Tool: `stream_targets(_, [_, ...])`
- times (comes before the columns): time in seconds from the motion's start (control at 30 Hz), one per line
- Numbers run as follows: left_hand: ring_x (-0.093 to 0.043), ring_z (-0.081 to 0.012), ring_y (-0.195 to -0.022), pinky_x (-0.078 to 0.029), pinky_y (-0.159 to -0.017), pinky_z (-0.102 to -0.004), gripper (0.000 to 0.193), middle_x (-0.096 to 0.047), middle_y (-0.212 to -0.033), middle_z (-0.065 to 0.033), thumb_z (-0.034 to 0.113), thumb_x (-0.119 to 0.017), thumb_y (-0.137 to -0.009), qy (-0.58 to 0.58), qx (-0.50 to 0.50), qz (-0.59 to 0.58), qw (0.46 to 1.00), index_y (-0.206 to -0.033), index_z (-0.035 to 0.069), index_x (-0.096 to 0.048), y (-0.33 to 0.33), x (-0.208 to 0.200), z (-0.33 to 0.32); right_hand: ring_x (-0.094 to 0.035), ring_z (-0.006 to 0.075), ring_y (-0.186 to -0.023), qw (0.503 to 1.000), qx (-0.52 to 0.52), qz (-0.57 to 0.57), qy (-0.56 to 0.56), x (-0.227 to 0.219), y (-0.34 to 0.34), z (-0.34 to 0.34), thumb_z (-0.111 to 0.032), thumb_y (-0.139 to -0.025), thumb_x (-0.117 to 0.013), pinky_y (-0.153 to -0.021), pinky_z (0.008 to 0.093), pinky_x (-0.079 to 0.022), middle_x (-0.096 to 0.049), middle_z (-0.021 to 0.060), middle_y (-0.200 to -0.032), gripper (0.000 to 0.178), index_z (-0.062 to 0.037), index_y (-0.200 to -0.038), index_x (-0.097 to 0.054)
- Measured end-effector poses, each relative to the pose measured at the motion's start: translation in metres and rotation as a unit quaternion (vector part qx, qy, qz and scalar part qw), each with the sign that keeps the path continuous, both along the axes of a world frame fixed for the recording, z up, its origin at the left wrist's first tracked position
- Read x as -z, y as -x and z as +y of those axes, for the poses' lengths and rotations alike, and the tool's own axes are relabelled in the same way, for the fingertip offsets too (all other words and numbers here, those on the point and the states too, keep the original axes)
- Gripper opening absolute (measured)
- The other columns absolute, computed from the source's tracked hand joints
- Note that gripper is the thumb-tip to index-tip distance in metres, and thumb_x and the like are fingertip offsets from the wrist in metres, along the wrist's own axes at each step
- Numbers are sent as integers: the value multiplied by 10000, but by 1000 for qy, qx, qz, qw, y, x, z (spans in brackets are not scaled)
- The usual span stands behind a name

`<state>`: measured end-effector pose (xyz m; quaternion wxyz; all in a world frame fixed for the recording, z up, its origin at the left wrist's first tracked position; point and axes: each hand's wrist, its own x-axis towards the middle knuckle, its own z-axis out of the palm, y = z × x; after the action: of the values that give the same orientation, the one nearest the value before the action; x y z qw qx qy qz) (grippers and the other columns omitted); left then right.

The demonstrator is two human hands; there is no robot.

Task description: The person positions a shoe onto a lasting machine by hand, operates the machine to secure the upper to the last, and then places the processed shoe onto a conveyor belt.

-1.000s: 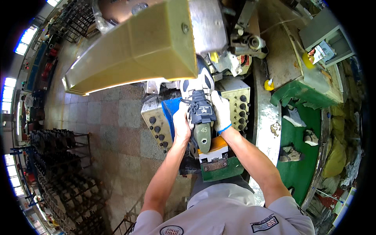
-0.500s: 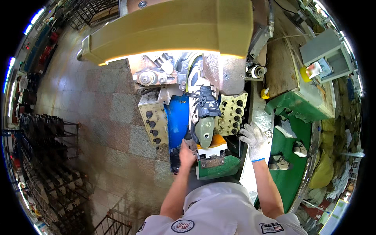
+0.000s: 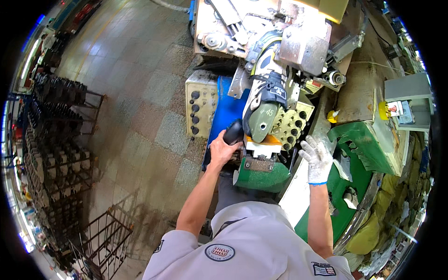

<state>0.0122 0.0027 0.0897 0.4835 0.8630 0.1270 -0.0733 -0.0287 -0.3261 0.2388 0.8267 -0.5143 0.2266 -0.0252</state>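
A white-and-black lace-up shoe (image 3: 265,88) sits toe-away in the machine on a green shoe last (image 3: 262,122). The last's heel rests by an orange-and-white support (image 3: 263,148). Just left of that heel, my bare left hand (image 3: 223,148) is closed around a thick black handle (image 3: 234,132). My right hand (image 3: 317,160) wears a white knitted glove with a blue cuff. Its fingers are spread, holding nothing, to the right of the support. Metal blocks (image 3: 305,46) of the machine cover part of the shoe's toe end.
Control panels with black knobs, one left (image 3: 201,105) and one right (image 3: 293,126), flank the shoe. A green pad (image 3: 263,175) projects toward me. To the right, a green-topped bench (image 3: 305,224) holds shoe uppers (image 3: 350,198). Racks of shoes or lasts (image 3: 60,158) stand on the left.
My view has shifted, so the machine appears higher and tilted. More of the black handle shows in my left hand. The gloved right hand stays open beside the support.
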Motion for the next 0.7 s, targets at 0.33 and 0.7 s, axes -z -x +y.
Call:
stream_targets(0.33, [-691, -159, -905, -552, -833, -303, 588, -738, -1020, -78, 133, -922, -656, 194, 20, -89, 977, -1168, -25, -681, 27, -244, 92, -699, 287, -1060, 991, -103, -60, 64, -107, 7, 95, -152, -909, -701, -863, 331, -592, -633, 239, -1253, 647, 129, -1421, -424])
stream_targets(0.7, [-708, -221, -754, -575, -685, -335, 469, -730, -941, -150, 358, -751, -898, 485, 50, 159, 858, -1059, -79, -695, 16, -253, -153, -648, 168, -1028, 986, -77, -146, 20, -130, -4, -10, -150, -710, -877, -931, 321, -526, -691, 96, -1171, 700, 50, -1323, -604])
